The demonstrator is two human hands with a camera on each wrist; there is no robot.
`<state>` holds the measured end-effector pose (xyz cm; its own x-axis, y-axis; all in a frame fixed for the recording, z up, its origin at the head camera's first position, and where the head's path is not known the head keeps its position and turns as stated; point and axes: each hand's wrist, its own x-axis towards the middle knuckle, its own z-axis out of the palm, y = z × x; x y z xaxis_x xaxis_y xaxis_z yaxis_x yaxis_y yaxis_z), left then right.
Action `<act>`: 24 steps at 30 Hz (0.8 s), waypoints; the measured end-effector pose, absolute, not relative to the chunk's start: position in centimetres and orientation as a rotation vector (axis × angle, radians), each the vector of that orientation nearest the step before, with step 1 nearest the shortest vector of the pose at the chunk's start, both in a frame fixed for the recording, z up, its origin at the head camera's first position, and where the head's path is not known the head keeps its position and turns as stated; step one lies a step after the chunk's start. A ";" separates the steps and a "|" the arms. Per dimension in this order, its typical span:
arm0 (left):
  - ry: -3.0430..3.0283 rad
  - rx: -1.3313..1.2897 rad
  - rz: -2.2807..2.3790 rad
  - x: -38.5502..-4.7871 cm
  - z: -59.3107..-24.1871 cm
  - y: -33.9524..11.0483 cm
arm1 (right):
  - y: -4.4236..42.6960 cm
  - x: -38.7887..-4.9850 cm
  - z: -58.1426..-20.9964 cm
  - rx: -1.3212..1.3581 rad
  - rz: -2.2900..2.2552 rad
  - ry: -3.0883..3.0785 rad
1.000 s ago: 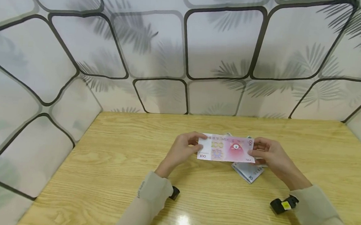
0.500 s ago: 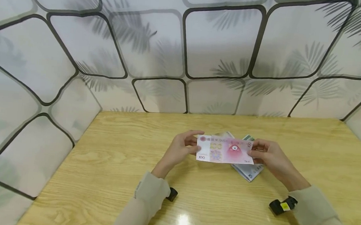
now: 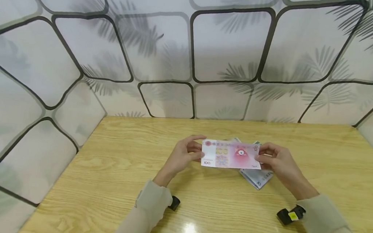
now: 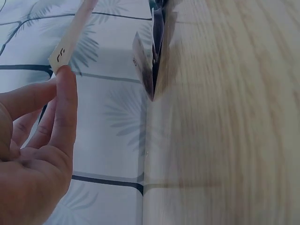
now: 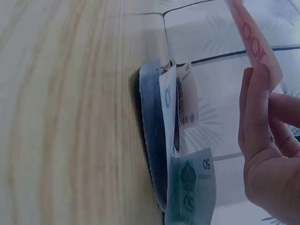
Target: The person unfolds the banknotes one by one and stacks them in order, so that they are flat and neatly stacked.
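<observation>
A pink 100 banknote is held up flat and sideways above the table in the head view. My left hand pinches its left end, the thumb on the near face. At the right end, my right hand pinches it the same way. Behind and below the note lie several other folded banknotes, partly hidden by it. The right wrist view shows these more fully: a bluish 10 note, a green 50 note and a brownish note, bent and standing partly upright.
The light wooden table spreads round both forearms. A patterned fabric wall with dark outlines and leaf prints closes off the back and left. A black wrist camera sits under the right cuff, another wrist camera under the left.
The pink banknote and my left hand have shifted slightly left. My right hand has moved left only a little, its pinch unchanged. The folded notes stay in place.
</observation>
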<state>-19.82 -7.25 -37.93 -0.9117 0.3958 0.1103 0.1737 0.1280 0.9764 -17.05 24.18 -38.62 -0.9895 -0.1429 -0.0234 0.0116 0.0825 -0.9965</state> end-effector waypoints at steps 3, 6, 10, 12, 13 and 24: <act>2.216 0.575 1.888 -19.7 -38.0 -7.7 | 23.8 -17.0 -38.6 -0.123 -2.049 2.258; 2.220 0.575 1.885 -19.7 -38.0 -8.1 | 23.4 -17.0 -38.5 -0.114 -2.051 2.267; 2.229 0.581 1.874 -19.6 -38.1 -8.5 | 22.9 -16.9 -38.4 -0.110 -2.043 2.275; 2.235 0.567 1.867 -19.6 -38.1 -8.8 | 22.6 -16.8 -38.4 -0.118 -2.036 2.276; 2.236 0.557 1.866 -19.5 -38.0 -8.9 | 22.4 -16.9 -38.4 -0.126 -2.033 2.281; 2.277 0.467 1.840 -19.2 -38.0 -10.3 | 20.6 -16.7 -38.3 -0.184 -2.079 2.313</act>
